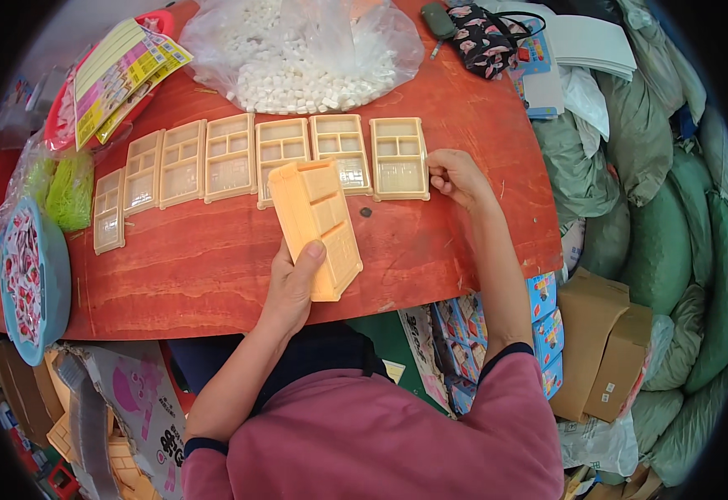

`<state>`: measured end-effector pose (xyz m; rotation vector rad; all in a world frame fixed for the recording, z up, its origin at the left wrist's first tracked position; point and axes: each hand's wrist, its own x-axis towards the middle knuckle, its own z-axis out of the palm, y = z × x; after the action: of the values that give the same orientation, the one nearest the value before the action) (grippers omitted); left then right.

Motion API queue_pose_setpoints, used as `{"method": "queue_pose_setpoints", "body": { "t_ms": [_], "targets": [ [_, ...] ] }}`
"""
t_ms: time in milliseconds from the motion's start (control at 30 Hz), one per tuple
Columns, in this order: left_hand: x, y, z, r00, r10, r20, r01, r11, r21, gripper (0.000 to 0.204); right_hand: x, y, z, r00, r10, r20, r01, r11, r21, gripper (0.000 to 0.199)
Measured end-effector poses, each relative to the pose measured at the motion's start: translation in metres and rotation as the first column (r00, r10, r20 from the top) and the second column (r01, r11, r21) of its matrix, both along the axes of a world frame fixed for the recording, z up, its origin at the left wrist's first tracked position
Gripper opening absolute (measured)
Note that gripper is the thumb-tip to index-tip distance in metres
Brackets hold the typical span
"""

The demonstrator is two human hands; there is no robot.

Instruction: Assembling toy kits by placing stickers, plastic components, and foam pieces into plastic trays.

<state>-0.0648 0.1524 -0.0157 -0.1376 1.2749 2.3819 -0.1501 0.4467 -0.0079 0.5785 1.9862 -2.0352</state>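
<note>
A stack of peach plastic compartment trays (324, 225) is tilted up in my left hand (293, 279), its thumb across the near left side. Several matching trays lie in a row across the red table, each divided into small sections. At the right end of this row, beside the right edge of a separate compartment tray (398, 167), is my right hand (460, 177). Its fingers are curled at that edge, and I see nothing inside them. The held stack hides part of the tray behind it.
A clear bag of small white pieces (297, 79) sits at the table's far side. A blue basin (56, 283) of wrapped packets and a red basin (57, 125) are on the left. Cartons (589, 342) and green sacks (668, 242) crowd the right.
</note>
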Motion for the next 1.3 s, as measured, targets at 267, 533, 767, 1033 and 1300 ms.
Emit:
{"method": "queue_pose_setpoints", "body": {
  "t_ms": [267, 533, 767, 1033, 1300],
  "targets": [
    [-0.003, 0.001, -0.002, 1.000, -0.005, 0.010, 0.005, 0.999, 0.043, 0.053, 0.009, -0.031, 0.013, 0.962, 0.055, -0.267, 0.062, 0.910, 0.410, 0.015],
    [-0.002, 0.019, -0.009, 0.986, -0.096, -0.133, 0.095, 0.995, -0.010, 0.063, 0.086, -0.125, 0.048, 0.955, 0.244, -0.167, -0.263, 0.959, -0.104, 0.014],
    [0.003, 0.016, -0.005, 0.973, -0.167, -0.161, 0.167, 0.986, -0.015, 0.063, 0.093, -0.121, 0.040, 0.956, 0.211, -0.202, -0.253, 0.943, -0.215, 0.014],
    [0.006, 0.029, 0.005, 0.956, -0.096, -0.279, 0.045, 0.982, -0.186, 0.053, 0.111, -0.130, 0.044, 0.772, 0.275, -0.573, 0.058, 0.868, 0.494, 0.004],
    [-0.001, 0.023, 0.006, 0.998, -0.016, 0.054, 0.016, 1.000, 0.017, 0.057, 0.062, -0.021, 0.049, 0.929, -0.134, -0.346, 0.072, 0.980, -0.186, 0.015]
  ]
}}
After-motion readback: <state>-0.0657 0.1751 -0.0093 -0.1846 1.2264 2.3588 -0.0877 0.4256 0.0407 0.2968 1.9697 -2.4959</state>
